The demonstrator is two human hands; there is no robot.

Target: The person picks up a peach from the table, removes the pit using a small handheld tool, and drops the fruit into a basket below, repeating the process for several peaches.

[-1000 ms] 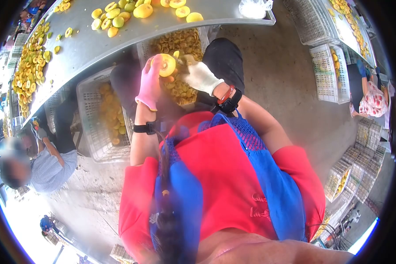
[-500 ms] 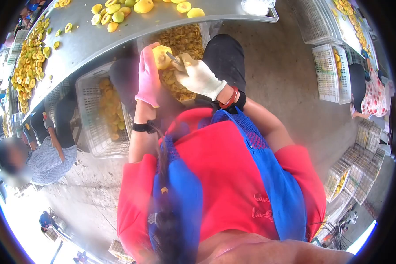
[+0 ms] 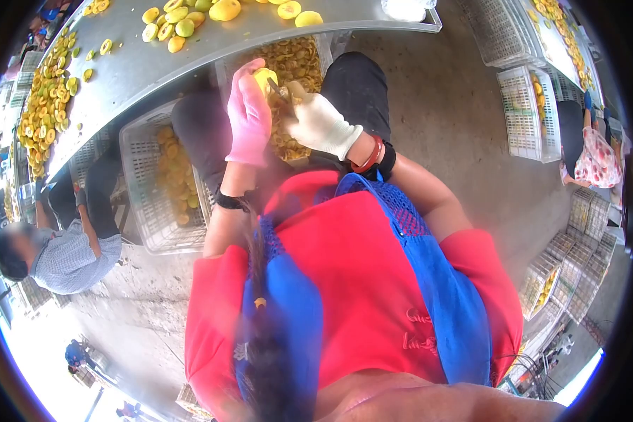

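Observation:
My left hand [image 3: 249, 112], in a pink glove, is wrapped round a yellow fruit [image 3: 265, 79] above my lap. The fruit shows at the side of the glove facing my other hand. In a white glove, my right hand [image 3: 319, 124] grips a small knife [image 3: 276, 89], whose dark blade touches the fruit. Part of its handle is hidden by the fingers. Below both hands, between my knees, a crate [image 3: 299, 60] holds many cut yellow pieces.
A metal table [image 3: 137, 60] with yellow fruit halves runs across the top. A white crate [image 3: 142, 211] of fruit stands left of my legs. A seated co-worker [image 3: 74, 257] is at the far left. More crates [image 3: 531, 119] stand at the right.
My left hand has turned, so less of the fruit shows and the back of the pink glove faces up more. The co-worker at the left has shifted slightly.

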